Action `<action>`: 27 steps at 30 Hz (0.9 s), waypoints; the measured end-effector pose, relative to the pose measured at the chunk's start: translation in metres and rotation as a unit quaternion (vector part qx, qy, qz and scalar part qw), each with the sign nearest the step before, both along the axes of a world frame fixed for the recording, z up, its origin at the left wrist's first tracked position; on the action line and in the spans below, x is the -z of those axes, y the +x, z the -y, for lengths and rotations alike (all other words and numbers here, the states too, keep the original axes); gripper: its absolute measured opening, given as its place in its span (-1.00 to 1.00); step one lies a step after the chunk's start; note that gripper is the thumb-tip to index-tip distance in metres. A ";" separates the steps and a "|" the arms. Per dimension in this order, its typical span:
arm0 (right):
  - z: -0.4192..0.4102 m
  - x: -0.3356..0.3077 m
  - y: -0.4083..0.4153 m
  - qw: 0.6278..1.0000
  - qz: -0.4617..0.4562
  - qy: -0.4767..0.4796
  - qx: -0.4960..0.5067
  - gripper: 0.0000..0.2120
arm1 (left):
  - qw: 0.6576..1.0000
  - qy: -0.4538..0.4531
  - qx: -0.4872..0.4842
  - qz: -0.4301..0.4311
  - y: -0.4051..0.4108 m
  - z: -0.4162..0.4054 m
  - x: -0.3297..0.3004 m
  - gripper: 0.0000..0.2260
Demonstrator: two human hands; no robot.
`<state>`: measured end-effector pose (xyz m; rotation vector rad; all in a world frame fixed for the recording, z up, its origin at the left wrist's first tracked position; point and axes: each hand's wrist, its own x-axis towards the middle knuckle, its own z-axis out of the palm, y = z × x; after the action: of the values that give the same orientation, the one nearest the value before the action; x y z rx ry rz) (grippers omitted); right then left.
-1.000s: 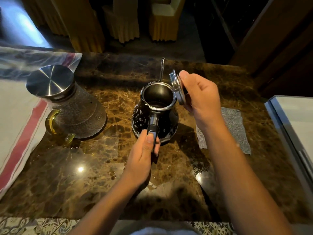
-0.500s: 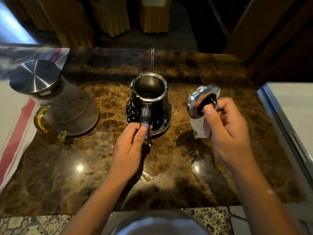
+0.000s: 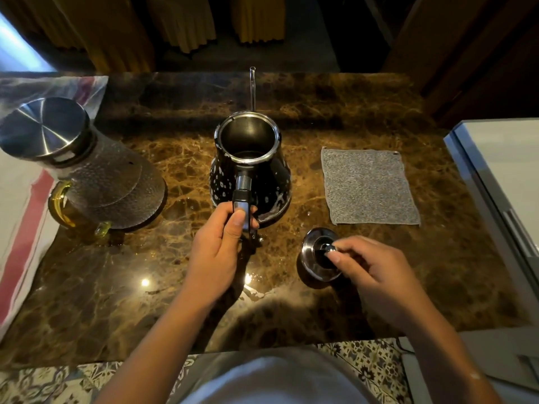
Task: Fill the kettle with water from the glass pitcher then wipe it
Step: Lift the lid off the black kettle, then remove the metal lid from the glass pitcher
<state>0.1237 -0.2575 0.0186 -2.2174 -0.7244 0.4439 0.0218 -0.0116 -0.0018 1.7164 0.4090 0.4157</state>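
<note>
Kettle (image 3: pixel 250 170) handle in left hand (image 3: pixel 215 252), lid (image 3: pixel 319 255) knob under right hand (image 3: pixel 376 272).

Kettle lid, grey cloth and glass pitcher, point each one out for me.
kettle lid (image 3: pixel 313 259), head view, on its shiny rim left of the knob
grey cloth (image 3: pixel 369 186), head view, on its middle
glass pitcher (image 3: pixel 116 182), head view, on its textured glass body

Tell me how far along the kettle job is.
Done: the kettle stands open on the marble table, its lid set down in front of the grey cloth. In hand: the left hand grips the kettle's handle; the right hand pinches the lid's knob. Left: the glass pitcher stands untouched with its cap on, so pouring and wiping have not started.
</note>
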 end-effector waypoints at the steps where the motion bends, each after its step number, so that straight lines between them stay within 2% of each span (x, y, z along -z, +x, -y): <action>1: 0.001 0.002 0.000 1.000 -0.005 -0.010 -0.010 -0.81 | 1.000 0.003 0.000 0.000 0.000 0.000 0.000 -0.76; 5: 0.003 0.013 0.000 0.998 -0.019 -0.049 -0.037 -0.90 | 1.000 0.022 -0.001 0.002 0.000 0.002 -0.001 -0.76; 9: 0.001 0.022 -0.003 0.996 -0.025 -0.060 -0.068 -0.78 | 1.000 0.016 -0.007 0.008 0.000 0.005 -0.004 -0.77; 12: -0.001 0.031 -0.005 0.995 -0.030 -0.056 -0.074 -0.79 | 1.000 0.026 -0.008 0.008 -0.001 0.004 -0.004 -0.78; 16: -0.001 0.038 -0.007 0.995 -0.036 -0.063 -0.071 -0.77 | 0.999 0.031 -0.012 0.006 0.000 0.006 -0.006 -0.78; 20: -0.002 0.042 -0.010 0.994 -0.046 -0.075 -0.063 -0.84 | 1.000 0.023 -0.017 -0.002 -0.001 0.005 -0.007 -0.79; 23: -0.002 0.040 -0.011 0.993 -0.087 -0.070 -0.044 -0.85 | 1.000 0.013 -0.015 -0.009 -0.001 0.006 -0.013 -0.80; 27: -0.006 0.029 -0.010 0.992 -0.099 -0.073 -0.028 -0.91 | 0.998 0.054 -0.042 -0.015 -0.003 0.004 -0.013 -0.81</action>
<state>0.1134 -0.2514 -0.0101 -2.2518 -0.6664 0.7540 0.0191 -0.0159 0.0110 1.8162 0.4889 0.4796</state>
